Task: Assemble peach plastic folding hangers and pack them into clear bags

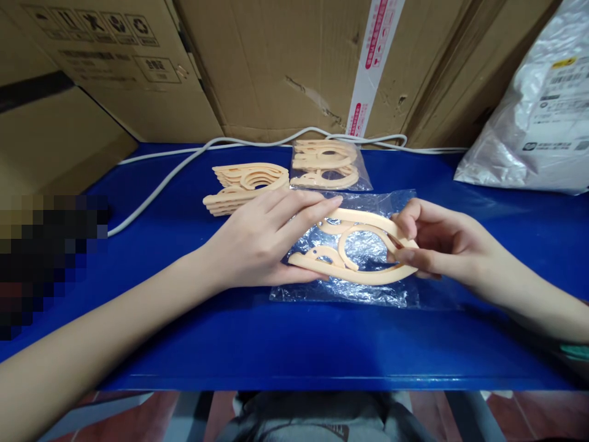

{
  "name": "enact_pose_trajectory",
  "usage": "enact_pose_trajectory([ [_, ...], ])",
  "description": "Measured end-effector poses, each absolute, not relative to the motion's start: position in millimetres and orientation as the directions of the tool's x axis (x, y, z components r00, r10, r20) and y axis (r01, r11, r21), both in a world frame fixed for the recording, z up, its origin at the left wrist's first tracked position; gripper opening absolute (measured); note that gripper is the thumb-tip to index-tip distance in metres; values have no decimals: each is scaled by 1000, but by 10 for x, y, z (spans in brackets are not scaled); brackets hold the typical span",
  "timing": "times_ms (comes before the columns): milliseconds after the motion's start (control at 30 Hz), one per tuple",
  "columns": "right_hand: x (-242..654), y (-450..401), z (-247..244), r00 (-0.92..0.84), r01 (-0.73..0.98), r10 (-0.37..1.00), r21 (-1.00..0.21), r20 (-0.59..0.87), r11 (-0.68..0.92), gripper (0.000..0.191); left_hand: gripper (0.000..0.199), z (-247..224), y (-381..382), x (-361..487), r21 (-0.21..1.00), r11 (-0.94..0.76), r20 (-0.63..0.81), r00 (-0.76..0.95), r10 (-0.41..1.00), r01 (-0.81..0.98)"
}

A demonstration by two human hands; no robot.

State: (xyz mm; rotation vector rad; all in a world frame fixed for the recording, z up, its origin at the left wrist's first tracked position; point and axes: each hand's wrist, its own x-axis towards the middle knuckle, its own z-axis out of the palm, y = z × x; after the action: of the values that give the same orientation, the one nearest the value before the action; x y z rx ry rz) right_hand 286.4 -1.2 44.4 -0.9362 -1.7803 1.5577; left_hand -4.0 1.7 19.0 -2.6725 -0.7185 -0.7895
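A beige folding clothes hanger (pixel 368 279), folded up, lies above a clear plastic bag (pixel 391 298) in the middle of the blue table. My right hand (pixel 442 239) pinches its rounded right end between thumb and fingers. Round its left end is my left hand (pixel 271 236), fingers along the top and thumb at the lower edge. Behind my left hand sits a stack of similar folded hangers (pixel 251 181), partly covered by that hand. A clear bag holding more beige hangers (pixel 326 162) lies just right of the stack.
Cardboard boxes (pixel 276 67) stand along the back of the blue table (pixel 285 344). A white cable (pixel 170 196) runs across the rear and left. At back right stands a white plastic parcel (pixel 529 123) with labels. A pixelated dark patch covers the left edge.
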Motion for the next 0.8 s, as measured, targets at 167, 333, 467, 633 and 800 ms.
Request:
enact_pose_trajectory([
  [167, 2884, -8, 438, -589, 157, 808, -976, 28, 148, 26, 75, 184, 9, -45, -39, -857, 558, 723, 408, 514],
  [333, 2916, -37, 415, -542, 394, 822, -812, 175, 432, 31, 72, 155, -19, -11, 140, -833, 544, 662, 516, 535],
  [467, 2889, -65, 372, -631, 483, 671, -479, 390, 733, 72, 73, 162, -79, 63, 270, -782, 528, 593, 608, 562],
  [633, 2856, -101, 381, -678, 497, 592, -321, 436, 806, 75, 74, 177, -148, 128, 295, -778, 509, 598, 619, 555],
  [800, 2851, -108, 425, -690, 534, 583, -242, 428, 810, 71, 74, 161, -157, 152, 308, -769, 502, 591, 631, 560],
])
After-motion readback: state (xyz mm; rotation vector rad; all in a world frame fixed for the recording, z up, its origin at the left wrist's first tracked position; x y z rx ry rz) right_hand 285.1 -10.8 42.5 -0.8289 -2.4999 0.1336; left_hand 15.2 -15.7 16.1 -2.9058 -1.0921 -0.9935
